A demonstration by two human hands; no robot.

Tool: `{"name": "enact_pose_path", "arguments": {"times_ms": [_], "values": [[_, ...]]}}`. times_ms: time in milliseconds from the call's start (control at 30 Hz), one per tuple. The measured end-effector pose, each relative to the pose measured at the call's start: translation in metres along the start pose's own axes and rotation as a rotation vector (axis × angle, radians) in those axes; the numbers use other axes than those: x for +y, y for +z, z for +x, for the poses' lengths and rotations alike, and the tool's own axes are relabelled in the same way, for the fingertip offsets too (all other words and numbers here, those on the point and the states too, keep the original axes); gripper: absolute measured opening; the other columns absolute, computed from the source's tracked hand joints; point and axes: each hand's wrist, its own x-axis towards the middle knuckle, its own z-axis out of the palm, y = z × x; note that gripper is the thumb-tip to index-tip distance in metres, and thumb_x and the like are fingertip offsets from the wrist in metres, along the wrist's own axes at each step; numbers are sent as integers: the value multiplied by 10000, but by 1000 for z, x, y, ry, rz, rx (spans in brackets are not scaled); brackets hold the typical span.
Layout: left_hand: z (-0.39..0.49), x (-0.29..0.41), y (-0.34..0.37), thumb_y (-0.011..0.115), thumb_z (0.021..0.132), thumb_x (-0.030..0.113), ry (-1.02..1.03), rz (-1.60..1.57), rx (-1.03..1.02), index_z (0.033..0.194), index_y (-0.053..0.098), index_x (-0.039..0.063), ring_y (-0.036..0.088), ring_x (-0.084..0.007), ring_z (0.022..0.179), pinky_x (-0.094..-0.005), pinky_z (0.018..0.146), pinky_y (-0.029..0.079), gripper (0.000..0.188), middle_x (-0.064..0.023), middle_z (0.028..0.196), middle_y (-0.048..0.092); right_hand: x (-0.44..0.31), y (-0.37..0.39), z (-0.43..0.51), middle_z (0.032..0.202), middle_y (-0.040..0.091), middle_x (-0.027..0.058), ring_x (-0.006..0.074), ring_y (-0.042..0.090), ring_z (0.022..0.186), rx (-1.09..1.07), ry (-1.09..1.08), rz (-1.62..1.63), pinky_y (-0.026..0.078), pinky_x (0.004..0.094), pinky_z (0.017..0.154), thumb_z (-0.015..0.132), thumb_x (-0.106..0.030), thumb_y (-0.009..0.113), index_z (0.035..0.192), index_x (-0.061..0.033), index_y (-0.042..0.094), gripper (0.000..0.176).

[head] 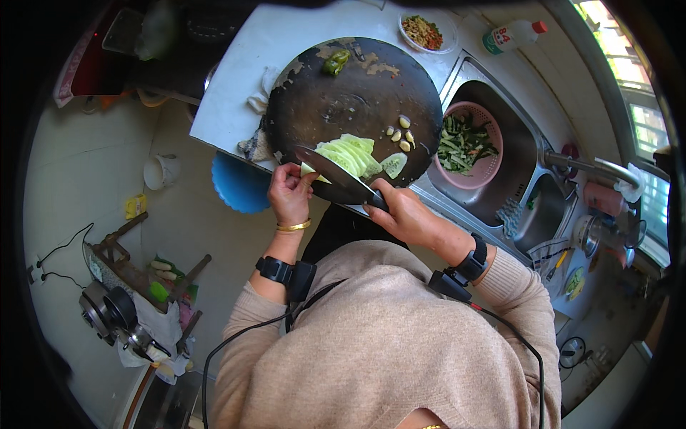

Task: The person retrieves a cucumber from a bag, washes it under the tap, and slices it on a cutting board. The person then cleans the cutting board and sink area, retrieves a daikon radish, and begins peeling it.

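Observation:
My right hand (401, 213) grips the handle of a cleaver (338, 176), whose dark blade lies against a fan of pale green, cucumber-like slices (351, 153). At the near left edge of the round dark chopping board (343, 102), my left hand (291, 192) pinches an uncut piece of the same vegetable (307, 170). One loose slice (394, 164) rests to the right of the pile. Several peeled garlic cloves (404, 122) lie beyond it, and a green pepper (336, 62) sits near the board's far edge.
Right of the board, a pink colander (498, 155) of cut greens stands in the steel sink (517, 123). A bowl of chopped food (453, 36) and a white bottle (514, 36) stand beyond. A cloth (256, 145) touches the board's left side; a blue basin (236, 185) is below the counter.

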Motion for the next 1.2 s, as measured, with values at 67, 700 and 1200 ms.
{"name": "enact_pose_path", "arguments": {"times_ms": [67,700,1200], "values": [[0,0,0,761,757,-14,-8,5,-3,923,546,36,516,-39,518,-176,429,404,277,4,726,579,-2,-2,-1,691,578,258,447,583,701,-30,50,-6,450,465,593,901,-177,585,972,4,435,246],[0,-1,0,743,778,-15,-19,-35,-2,930,551,29,547,-53,530,-182,446,433,249,-6,739,583,16,9,13,708,583,244,437,599,707,59,-18,-19,461,450,610,902,-197,584,1001,-7,456,249],[4,-7,-7,705,814,-27,32,11,-41,947,531,38,550,-68,534,-188,443,420,228,-5,759,572,16,31,27,697,567,259,456,575,706,82,-75,-46,445,462,600,900,-188,594,982,3,444,256]]}}
